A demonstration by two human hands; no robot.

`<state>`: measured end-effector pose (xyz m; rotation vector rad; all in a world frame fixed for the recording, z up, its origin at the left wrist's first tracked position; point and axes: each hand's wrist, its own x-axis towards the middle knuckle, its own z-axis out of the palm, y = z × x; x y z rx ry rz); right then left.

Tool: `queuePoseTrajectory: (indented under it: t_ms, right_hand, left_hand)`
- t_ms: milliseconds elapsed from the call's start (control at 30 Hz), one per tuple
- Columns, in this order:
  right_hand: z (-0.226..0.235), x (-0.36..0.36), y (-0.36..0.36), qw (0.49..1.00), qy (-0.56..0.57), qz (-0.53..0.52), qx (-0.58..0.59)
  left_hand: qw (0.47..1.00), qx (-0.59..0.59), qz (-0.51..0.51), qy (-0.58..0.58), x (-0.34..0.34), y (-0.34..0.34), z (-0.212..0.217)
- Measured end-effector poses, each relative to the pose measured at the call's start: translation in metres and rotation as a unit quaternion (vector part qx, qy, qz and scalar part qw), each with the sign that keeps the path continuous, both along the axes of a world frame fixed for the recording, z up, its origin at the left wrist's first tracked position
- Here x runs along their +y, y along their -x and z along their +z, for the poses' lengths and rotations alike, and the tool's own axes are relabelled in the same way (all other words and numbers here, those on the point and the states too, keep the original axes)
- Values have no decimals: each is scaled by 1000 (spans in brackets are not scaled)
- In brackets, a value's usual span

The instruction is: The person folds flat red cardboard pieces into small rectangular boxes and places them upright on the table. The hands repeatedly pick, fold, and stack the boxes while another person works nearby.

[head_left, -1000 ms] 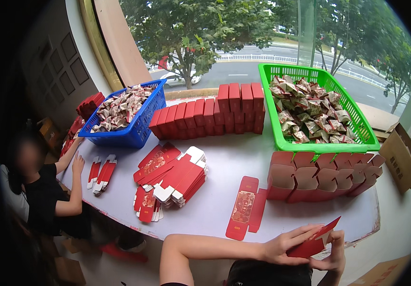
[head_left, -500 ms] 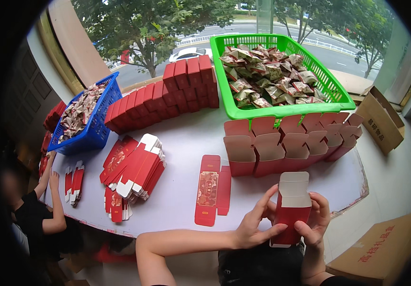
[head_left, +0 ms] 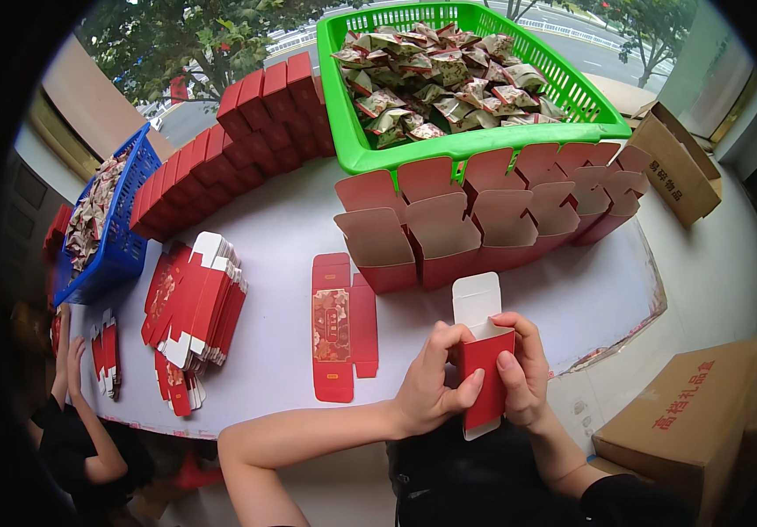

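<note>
Between my two hands is a red folding carton (head_left: 486, 373), opened into a box shape with a white flap standing up at its top and a pale flap at its lower end. My left hand (head_left: 438, 378) grips its left side, fingers at the upper rim and thumb on the front. On the right side my right hand (head_left: 523, 369) holds it the same way, thumb on the front panel. Left of my hands a flat red carton (head_left: 333, 329) with a floral panel lies on the table. Just beyond, open-topped red boxes (head_left: 453, 237) stand in rows.
Behind the open boxes sits a green basket (head_left: 484, 140) of small wrapped packets. Closed red boxes (head_left: 211, 171) are stacked beside it, then a blue basket (head_left: 123, 237). Flat cartons (head_left: 207, 303) lie piled at left, near another person's hands (head_left: 69, 364). Cardboard boxes (head_left: 686, 413) stand at right.
The view has shifted, so the tabletop things appear lower-left to upper-left of before. My left fingers have moved up to the carton's top rim, and its upright flap leans farther back.
</note>
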<state>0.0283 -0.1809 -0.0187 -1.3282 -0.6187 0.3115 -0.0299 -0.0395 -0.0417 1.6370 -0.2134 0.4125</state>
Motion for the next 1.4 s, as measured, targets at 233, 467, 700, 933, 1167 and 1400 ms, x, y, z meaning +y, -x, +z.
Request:
queuePoseTrajectory:
  t_ms: [233,467,700,933,1167,1400]
  right_hand:
    - [-2,3,-6,997,30,-67,37]
    - [-5,0,-2,992,-85,-72,62]
    - [-14,-4,-9,997,-19,-61,-33]
    - [-9,0,-5,996,-56,-26,61]
    - [-9,-4,-11,991,-72,-27,107]
    - [-17,-3,-15,989,-109,-7,95]
  left_hand:
    - [997,70,-5,17,-3,-6,6]
    - [989,133,-42,45,0,0,19]
    - [995,97,-31,23,0,-2,18]
    - [998,57,-39,15,-1,-3,12]
    - [998,29,-53,-5,-1,-3,12]
    - [998,-3,-34,-45,-2,-3,7]
